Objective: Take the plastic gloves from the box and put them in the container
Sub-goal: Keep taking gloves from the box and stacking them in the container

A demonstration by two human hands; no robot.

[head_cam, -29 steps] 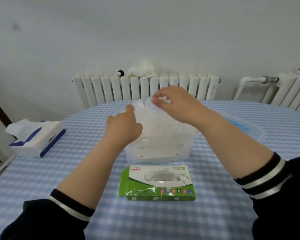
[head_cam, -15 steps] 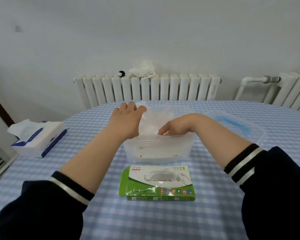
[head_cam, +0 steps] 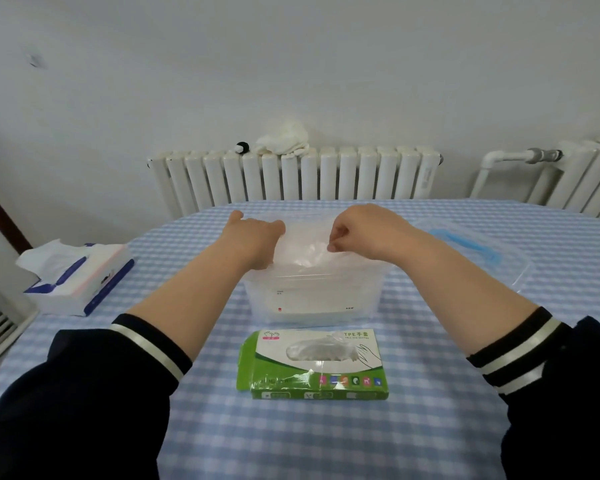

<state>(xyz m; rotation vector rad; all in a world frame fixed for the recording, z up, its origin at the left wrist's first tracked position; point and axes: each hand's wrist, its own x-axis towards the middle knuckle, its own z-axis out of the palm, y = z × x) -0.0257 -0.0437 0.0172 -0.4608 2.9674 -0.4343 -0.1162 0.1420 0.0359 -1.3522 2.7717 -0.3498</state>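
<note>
Over the clear plastic container (head_cam: 312, 299) mid-table, both hands are at a crumpled clear plastic glove (head_cam: 303, 249) sitting in its top. Right hand (head_cam: 359, 233) pinches the film w/ curled fingers; left hand (head_cam: 257, 237) is on the glove's left edge, can't tell its grip. Green glove box (head_cam: 314, 363) just in front reads "TPE手套". Tissue pack (head_cam: 80, 278) off to the left, container lid (head_cam: 482, 251) on the right.

The green-and-white box (head_cam: 314, 363) lay flat on the checked tabletop, a bit of clear plastic poking from its oval slot. Right behind it sat the clear container (head_cam: 312, 296), lid off, with thin see-through gloves (head_cam: 303, 249) bunched loosely up at its open top.
</note>
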